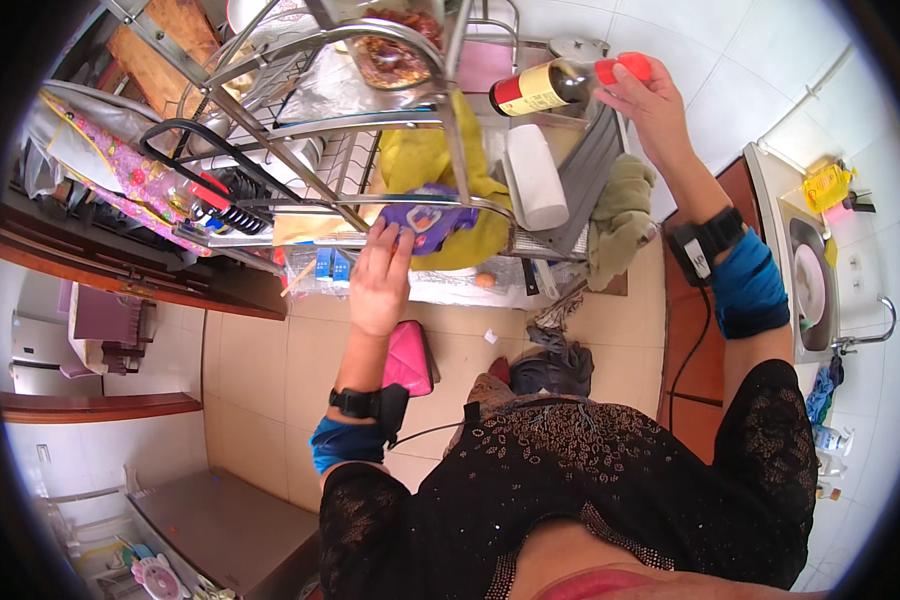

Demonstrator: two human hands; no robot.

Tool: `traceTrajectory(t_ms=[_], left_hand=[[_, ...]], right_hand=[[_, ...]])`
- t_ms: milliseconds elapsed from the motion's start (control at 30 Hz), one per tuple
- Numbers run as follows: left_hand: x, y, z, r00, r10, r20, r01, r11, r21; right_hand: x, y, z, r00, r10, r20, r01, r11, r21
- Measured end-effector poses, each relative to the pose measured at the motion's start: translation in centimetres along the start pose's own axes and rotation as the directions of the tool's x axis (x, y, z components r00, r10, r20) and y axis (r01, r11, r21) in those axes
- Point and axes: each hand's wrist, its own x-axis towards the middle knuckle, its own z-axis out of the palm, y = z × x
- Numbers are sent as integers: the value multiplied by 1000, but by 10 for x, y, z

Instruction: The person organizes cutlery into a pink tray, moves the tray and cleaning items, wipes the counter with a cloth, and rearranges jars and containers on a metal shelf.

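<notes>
Up at the right, my right hand (645, 94) grips the red cap (622, 67) of a dark glass bottle (538, 88) with a red and cream label. The bottle is tilted almost level above the right end of a metal shelf rack (456, 142). At the rack's front rail, my left hand (381, 277) has its fingers closed on the left edge of a purple printed cloth (435, 217); its thumb is hidden. A yellow-green cloth (442, 161) hangs behind and below the purple one. Right of it lies a white paper roll (538, 176).
An olive towel (622, 214) drapes over the rack's right end. Below are an egg (485, 279) and blue boxes (332, 265) on the lower level. A pink bag (407, 358) and dark cloth (551, 367) lie on the floor. A sink (808, 292) stands at right.
</notes>
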Motion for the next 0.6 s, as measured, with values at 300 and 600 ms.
traceTrajectory(t_ms=[300, 600], left_hand=[[24, 35, -69, 964, 223, 145, -244, 958, 147], [30, 156, -53, 872, 427, 241, -405, 904, -138]], right_hand=[[-132, -92, -102, 976, -74, -207, 75, 997, -2], [-343, -134, -203, 960, 8, -281, -150, 861, -487]])
